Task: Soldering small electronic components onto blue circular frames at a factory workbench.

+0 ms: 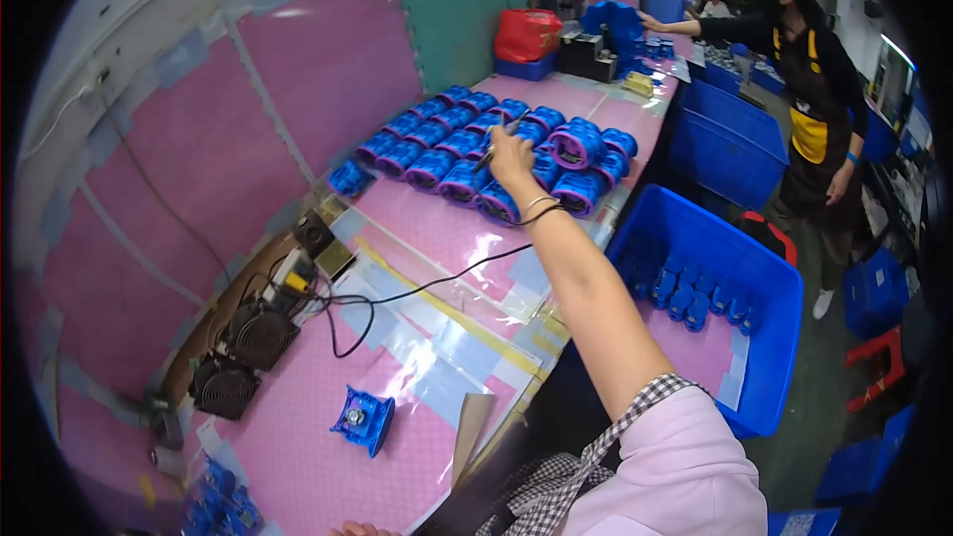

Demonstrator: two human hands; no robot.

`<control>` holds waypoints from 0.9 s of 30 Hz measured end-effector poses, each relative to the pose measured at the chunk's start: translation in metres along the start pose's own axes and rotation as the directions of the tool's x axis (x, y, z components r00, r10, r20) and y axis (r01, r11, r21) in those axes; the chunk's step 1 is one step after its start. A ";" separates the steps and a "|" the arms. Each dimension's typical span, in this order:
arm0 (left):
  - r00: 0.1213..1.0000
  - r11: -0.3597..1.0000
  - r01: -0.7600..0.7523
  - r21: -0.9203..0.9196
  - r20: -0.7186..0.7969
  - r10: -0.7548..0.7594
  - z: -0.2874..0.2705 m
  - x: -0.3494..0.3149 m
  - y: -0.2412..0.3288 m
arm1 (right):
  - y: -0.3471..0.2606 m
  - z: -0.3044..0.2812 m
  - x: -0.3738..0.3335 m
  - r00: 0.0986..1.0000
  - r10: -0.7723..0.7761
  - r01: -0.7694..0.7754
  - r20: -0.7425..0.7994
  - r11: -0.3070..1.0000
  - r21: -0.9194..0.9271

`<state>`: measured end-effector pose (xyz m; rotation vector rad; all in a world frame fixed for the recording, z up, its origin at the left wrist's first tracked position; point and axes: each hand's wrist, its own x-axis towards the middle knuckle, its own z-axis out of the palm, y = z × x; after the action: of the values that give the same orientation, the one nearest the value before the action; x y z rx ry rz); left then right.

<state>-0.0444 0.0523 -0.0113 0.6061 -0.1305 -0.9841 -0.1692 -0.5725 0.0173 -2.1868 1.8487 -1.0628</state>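
Observation:
My right hand [512,155] is stretched over the far part of the bench, closed around a thin dark pen-like tool [483,161]. Below it and around it stand rows of round blue housings [430,170] with purple rims, some stacked on others. A black cord [452,281] runs from near my right wrist back across the bench. At the lower edge only the fingertips of my left hand [363,529] show, and what they do is hidden. Closer to me a blue curved shell [363,421] with a silver round part inside lies on the pink mat [298,476].
Two dark fans [260,330] and wiring line the bench's left side. Small blue parts [220,501] lie at lower left. A blue bin [774,337] with blue pieces stands right of the bench. Beyond, a person [809,89] reaches toward the bench's far end, near a red bag [528,37].

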 end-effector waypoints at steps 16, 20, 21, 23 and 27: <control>0.766 0.452 -0.115 0.885 -0.211 0.608 0.003 0.022 -0.012 | -0.095 -0.118 -0.326 -0.007 -0.981 0.431 0.196 0.174 0.886; 0.759 0.153 -0.029 0.988 -0.078 0.646 -0.013 0.020 -0.023 | -0.110 -0.102 -0.360 0.101 -0.982 0.416 0.162 0.190 0.890; 0.760 0.152 -0.031 0.988 -0.076 0.645 -0.011 0.017 -0.024 | -0.112 -0.102 -0.358 0.103 -0.981 0.417 0.162 0.191 0.889; 0.761 -0.109 0.008 0.994 0.065 0.645 -0.002 0.014 -0.026 | -0.120 -0.096 -0.348 0.353 -0.920 0.341 0.170 0.295 0.893; 0.841 -0.231 0.021 0.973 0.107 0.530 -0.003 0.020 -0.028 | -0.126 -0.065 -0.312 0.399 -0.911 0.525 0.107 0.322 0.787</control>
<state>-0.0527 0.0257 -0.0319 2.2153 -0.7521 0.0067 -0.1081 -0.2362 -0.0115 -2.4425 -0.0177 -0.7800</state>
